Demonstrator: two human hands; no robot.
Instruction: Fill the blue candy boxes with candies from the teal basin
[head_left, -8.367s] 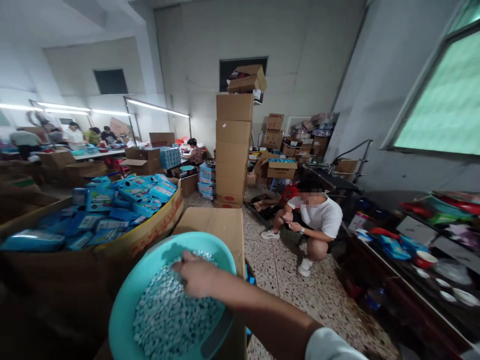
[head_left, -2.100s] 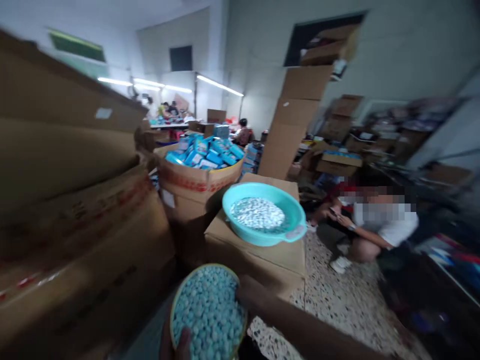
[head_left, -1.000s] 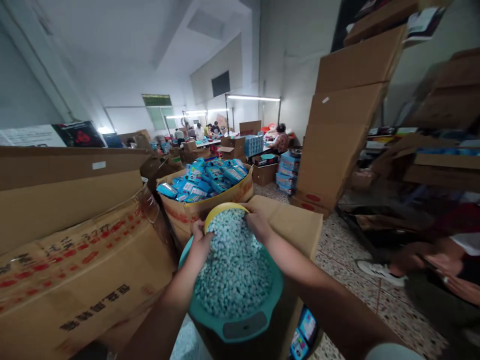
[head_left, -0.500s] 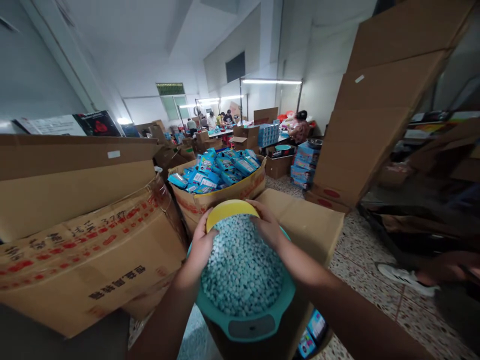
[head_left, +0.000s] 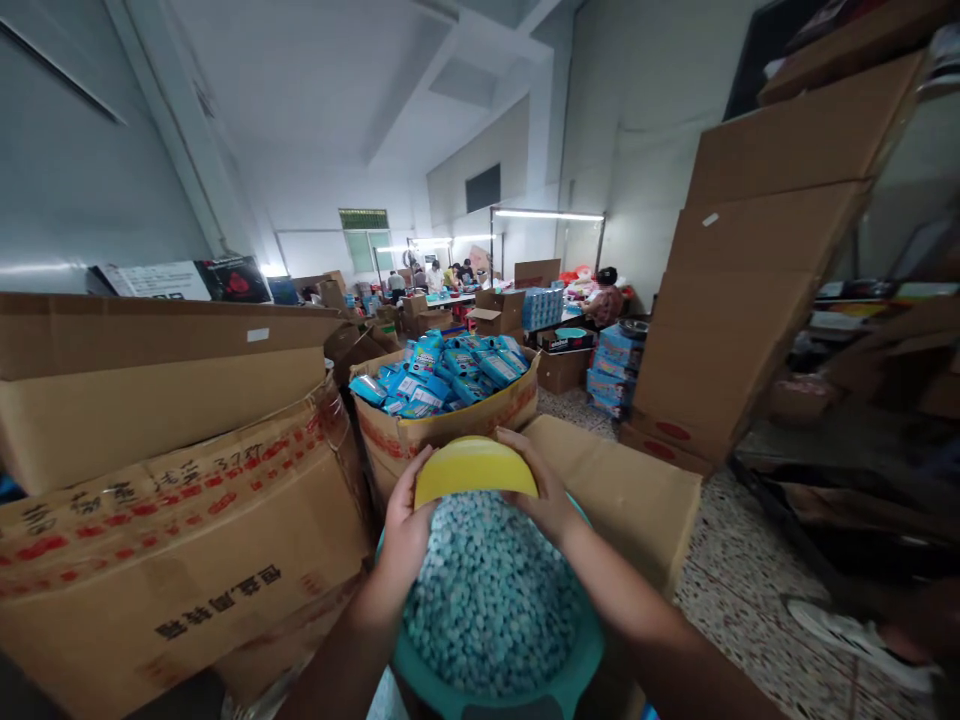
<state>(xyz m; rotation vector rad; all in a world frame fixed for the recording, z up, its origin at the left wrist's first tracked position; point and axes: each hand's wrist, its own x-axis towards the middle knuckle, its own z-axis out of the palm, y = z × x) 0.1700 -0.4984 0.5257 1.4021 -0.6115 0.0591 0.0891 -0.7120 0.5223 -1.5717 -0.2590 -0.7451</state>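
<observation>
A yellow bowl [head_left: 475, 470] is tipped steeply over a teal basin [head_left: 583, 668], its underside facing me. My left hand [head_left: 409, 522] grips the bowl's left edge and my right hand [head_left: 538, 487] grips its right edge, fingers wrapped round the rim. Pale blue-and-white tablets [head_left: 491, 600] fill the basin in a heap below the bowl. The basin stands on a closed cardboard box [head_left: 622, 490] in front of me.
A large printed carton [head_left: 172, 540] stands at my left, an open box of blue packets [head_left: 442, 385] behind the basin, a tall stack of cartons [head_left: 742, 270] at the right. Someone's white shoe [head_left: 832, 625] rests on the speckled floor. Several people work at far tables [head_left: 450, 285].
Both hands have tipped the yellow bowl further, so its underside now faces me and its tablets lie in the basin. The view has lifted slightly.
</observation>
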